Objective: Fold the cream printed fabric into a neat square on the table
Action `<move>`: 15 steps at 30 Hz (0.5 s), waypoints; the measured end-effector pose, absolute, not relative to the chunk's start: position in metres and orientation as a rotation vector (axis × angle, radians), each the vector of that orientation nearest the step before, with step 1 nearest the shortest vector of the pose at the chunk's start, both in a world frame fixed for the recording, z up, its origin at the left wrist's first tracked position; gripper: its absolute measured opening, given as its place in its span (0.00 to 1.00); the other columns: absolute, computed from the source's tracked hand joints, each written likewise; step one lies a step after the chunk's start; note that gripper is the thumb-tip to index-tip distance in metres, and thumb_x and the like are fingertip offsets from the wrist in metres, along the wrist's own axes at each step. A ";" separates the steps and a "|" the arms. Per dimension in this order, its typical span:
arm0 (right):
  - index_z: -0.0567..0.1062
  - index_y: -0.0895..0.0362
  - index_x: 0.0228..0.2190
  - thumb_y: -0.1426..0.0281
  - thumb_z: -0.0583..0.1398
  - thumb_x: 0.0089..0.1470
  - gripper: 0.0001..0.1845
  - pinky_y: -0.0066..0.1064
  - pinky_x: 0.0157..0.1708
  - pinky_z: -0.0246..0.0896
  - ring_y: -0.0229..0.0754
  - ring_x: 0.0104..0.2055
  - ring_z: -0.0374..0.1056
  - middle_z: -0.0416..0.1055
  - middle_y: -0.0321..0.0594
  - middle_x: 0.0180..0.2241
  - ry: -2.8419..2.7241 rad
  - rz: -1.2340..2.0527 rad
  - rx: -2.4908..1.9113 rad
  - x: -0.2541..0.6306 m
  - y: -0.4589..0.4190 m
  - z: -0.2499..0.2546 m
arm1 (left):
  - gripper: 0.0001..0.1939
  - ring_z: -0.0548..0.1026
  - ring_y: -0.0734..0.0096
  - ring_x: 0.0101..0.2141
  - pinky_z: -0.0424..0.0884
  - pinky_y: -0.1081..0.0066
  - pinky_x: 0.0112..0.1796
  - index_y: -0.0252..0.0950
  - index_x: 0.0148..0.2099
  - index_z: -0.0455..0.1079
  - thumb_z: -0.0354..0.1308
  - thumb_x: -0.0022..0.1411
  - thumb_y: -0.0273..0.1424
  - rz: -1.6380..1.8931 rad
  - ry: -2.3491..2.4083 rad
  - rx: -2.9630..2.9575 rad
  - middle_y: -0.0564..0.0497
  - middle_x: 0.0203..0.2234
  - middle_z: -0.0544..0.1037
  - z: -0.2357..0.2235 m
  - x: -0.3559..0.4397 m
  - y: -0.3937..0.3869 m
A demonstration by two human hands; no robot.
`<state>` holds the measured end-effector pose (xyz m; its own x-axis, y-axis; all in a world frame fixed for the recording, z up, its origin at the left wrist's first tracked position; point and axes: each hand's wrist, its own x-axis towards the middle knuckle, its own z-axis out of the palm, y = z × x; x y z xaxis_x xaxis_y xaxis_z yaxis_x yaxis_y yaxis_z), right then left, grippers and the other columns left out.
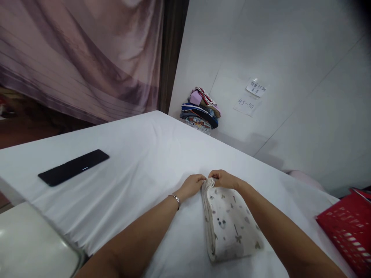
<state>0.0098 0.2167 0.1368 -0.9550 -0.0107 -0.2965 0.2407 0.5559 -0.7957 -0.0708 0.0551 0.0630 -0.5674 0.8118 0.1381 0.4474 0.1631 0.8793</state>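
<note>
A folded white cloth [232,227] with a small grey and brown print lies in several layers on the white-covered table [139,154]. My left hand [193,185], with a bracelet at the wrist, pinches the cloth's far left corner. Its fingertips meet the edge of the layers there. My right hand [223,178] is closed on the same far end, its fingers curled over the bunched edge. Both hands nearly touch each other. Some of the right fingertips are hidden behind the cloth.
A black phone-like slab [74,166] lies at the left. Folded clothes [199,110] are stacked beyond the table's far edge by the wall. A red basket [348,227] stands at the right, and a pale, rounded-corner surface [31,243] shows at the lower left.
</note>
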 end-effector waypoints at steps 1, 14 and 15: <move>0.71 0.58 0.28 0.75 0.59 0.36 0.10 0.25 0.29 0.59 0.34 0.28 0.65 0.70 0.31 0.25 2.538 -1.349 0.182 0.011 0.217 0.136 | 0.13 0.72 0.71 0.35 0.66 0.73 0.35 0.39 0.39 0.72 0.46 0.56 0.31 1.359 2.059 1.208 0.54 0.34 0.77 0.062 -0.072 0.055; 0.73 0.57 0.29 0.72 0.61 0.39 0.10 0.28 0.33 0.61 0.37 0.30 0.67 0.72 0.34 0.28 2.644 -1.348 0.151 0.025 0.213 0.141 | 0.14 0.73 0.70 0.35 0.66 0.72 0.36 0.38 0.41 0.72 0.48 0.56 0.29 1.245 2.241 1.201 0.52 0.33 0.78 0.062 -0.069 0.057; 0.73 0.57 0.29 0.72 0.61 0.38 0.10 0.28 0.32 0.61 0.37 0.30 0.66 0.72 0.34 0.28 2.618 -1.356 0.154 0.025 0.214 0.142 | 0.14 0.73 0.69 0.35 0.66 0.71 0.37 0.38 0.41 0.72 0.48 0.56 0.29 1.239 2.254 1.208 0.51 0.34 0.77 0.064 -0.068 0.056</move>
